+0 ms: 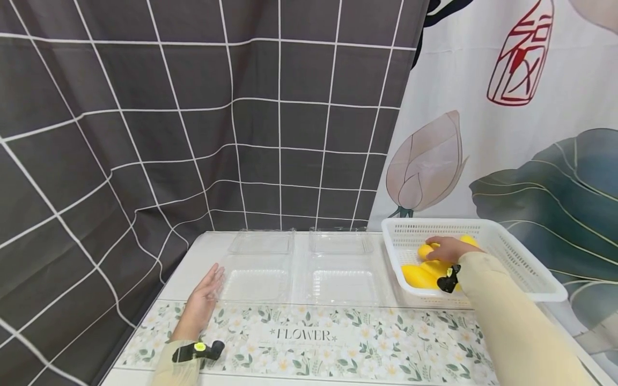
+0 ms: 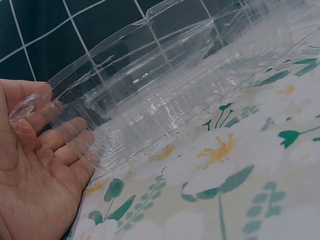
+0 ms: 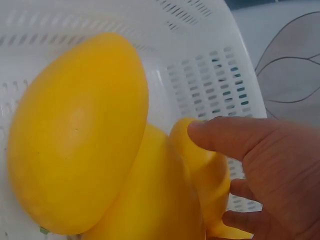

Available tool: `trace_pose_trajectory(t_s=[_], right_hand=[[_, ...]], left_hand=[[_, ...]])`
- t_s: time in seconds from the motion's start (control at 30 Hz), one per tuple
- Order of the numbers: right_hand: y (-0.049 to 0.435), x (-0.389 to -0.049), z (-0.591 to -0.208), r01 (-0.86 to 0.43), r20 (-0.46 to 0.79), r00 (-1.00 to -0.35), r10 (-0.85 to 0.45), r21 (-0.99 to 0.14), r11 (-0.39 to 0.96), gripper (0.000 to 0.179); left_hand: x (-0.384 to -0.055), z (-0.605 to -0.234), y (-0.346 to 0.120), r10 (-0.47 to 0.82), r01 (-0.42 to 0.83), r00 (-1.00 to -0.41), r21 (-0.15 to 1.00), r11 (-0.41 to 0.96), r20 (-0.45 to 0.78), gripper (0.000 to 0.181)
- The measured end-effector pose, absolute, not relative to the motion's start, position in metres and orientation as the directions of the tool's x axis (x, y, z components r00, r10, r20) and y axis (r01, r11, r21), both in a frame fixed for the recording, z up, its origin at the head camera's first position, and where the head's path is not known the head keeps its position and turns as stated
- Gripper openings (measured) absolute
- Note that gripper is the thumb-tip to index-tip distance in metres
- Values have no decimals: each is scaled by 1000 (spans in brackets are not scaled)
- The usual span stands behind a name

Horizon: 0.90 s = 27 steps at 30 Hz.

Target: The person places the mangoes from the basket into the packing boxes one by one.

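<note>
Left hand [image 1: 200, 300]: fingers loosely extended, at clear plastic box [image 2: 165, 112]. Right hand [image 1: 449, 249]: pinches smooth yellow fruit [image 3: 204, 175], apparently; perforated basket [image 1: 521, 265] beneath.

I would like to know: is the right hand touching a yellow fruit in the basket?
Touching. The right wrist view shows the right hand with its thumb lying on one end of a yellow fruit and fingertips at its side.

A basket [image 1: 521, 262] of fruit [image 1: 418, 276] sits right of two containers [image 1: 257, 283].
</note>
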State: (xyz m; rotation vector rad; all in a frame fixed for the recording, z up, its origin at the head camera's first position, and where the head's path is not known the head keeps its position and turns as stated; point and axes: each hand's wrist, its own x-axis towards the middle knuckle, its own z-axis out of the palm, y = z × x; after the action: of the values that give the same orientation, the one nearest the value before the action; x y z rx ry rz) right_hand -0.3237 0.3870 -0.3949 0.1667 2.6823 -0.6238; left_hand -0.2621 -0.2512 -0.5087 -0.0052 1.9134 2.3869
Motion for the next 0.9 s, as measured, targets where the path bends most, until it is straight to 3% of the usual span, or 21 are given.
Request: trace_pose_trajectory(t_s=[0.27,0.7,0.9], right_hand=[[388,-337,-402,213,-397,-917,45,-391,896,74],[401,-355,-418,124,-312,-950,20,-316,941,77],[401,-358,-427,153,-323,-946,32,-354,923,81]], left_hand=[[-262,-509,-252,65,-43,-997,977,-209,-29,62],[-262,-510,-251,66,-52,-997,979,-198,-39,61],[-260,-507,-250,66,-34,-998,981,-190,-22,61]])
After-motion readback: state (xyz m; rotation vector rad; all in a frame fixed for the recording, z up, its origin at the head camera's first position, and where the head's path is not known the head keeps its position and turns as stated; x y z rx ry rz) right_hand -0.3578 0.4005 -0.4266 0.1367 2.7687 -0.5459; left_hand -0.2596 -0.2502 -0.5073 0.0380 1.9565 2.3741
